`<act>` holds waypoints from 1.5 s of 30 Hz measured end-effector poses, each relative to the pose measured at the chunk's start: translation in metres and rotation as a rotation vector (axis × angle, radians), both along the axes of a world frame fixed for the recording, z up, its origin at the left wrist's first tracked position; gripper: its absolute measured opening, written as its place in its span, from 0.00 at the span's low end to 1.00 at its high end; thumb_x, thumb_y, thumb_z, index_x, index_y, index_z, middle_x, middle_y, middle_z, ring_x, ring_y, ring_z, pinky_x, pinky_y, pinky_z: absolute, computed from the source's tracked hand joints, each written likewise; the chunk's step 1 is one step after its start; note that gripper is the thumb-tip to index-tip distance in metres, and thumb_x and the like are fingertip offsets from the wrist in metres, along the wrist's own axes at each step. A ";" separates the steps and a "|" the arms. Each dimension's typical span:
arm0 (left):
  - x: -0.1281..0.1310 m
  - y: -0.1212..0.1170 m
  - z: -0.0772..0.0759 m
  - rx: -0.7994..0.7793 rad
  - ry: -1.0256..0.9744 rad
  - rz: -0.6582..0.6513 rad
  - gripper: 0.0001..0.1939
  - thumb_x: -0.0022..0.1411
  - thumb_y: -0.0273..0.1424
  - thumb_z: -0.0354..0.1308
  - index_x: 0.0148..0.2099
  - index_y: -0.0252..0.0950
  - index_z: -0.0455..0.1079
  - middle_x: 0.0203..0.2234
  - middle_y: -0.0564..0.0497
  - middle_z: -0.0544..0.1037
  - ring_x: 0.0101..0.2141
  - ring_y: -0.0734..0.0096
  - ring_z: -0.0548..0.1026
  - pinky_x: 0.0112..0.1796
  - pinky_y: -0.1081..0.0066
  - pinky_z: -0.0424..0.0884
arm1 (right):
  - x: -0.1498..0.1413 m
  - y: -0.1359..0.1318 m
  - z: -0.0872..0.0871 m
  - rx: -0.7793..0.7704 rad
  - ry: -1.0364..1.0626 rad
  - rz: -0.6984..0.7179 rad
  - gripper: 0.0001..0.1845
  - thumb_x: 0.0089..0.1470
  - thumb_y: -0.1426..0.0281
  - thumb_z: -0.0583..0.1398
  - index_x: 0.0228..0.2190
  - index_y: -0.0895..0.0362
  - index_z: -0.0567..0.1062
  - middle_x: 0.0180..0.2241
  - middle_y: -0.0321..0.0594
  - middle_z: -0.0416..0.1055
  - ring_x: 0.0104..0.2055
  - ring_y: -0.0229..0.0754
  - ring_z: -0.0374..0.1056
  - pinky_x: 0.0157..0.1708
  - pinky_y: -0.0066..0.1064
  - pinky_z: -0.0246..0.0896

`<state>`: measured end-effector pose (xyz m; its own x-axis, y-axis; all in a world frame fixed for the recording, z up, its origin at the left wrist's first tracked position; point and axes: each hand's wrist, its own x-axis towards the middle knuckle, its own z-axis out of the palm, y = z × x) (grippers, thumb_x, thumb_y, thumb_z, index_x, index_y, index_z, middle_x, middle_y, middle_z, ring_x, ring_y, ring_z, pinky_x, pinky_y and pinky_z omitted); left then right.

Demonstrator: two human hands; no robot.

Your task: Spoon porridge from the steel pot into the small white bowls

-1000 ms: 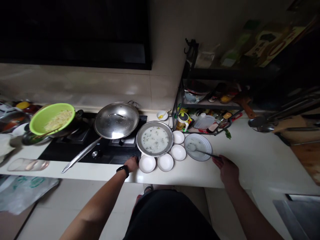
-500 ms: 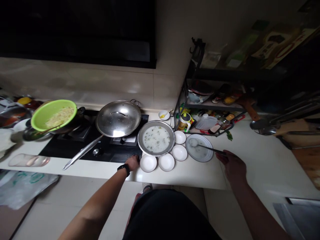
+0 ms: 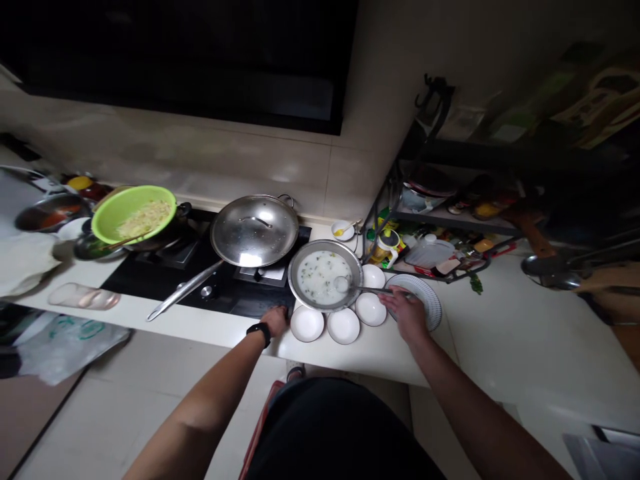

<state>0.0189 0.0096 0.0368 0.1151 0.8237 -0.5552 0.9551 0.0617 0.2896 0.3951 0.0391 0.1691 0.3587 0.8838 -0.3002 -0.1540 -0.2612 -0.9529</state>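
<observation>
Right hand (image 3: 407, 315) is closed around the handle of a metal spoon (image 3: 367, 290), its bowl dipped into rice porridge (image 3: 320, 277) in a wide steel basin (image 3: 325, 243) on the counter (image 3: 350, 360), with the hand just above a striped plate (image 3: 425, 300). Left hand (image 3: 275, 320), wearing a black watch (image 3: 259, 334), is loosely curled, holding nothing, at the front edge of a black cooktop (image 3: 210, 303), just beside white bowls (image 3: 307, 324) lined around the basin. On the cooktop sit a steel wok lid (image 3: 254, 230) and a green bowl of noodles (image 3: 134, 213).
</observation>
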 end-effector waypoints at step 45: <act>-0.004 0.003 -0.007 -0.037 -0.023 0.022 0.12 0.63 0.37 0.58 0.42 0.34 0.75 0.41 0.38 0.82 0.42 0.56 0.80 0.43 0.66 0.71 | 0.146 -0.075 -0.005 0.043 0.088 -0.481 0.13 0.40 0.66 0.73 0.25 0.57 0.75 0.23 0.36 0.77 0.26 0.46 0.79 0.31 0.36 0.81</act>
<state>0.0154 0.0127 0.0299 0.1098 0.8054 -0.5825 0.9466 0.0940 0.3083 0.5408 -0.0359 0.1646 0.7044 0.6365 -0.3143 -0.3275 -0.1015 -0.9394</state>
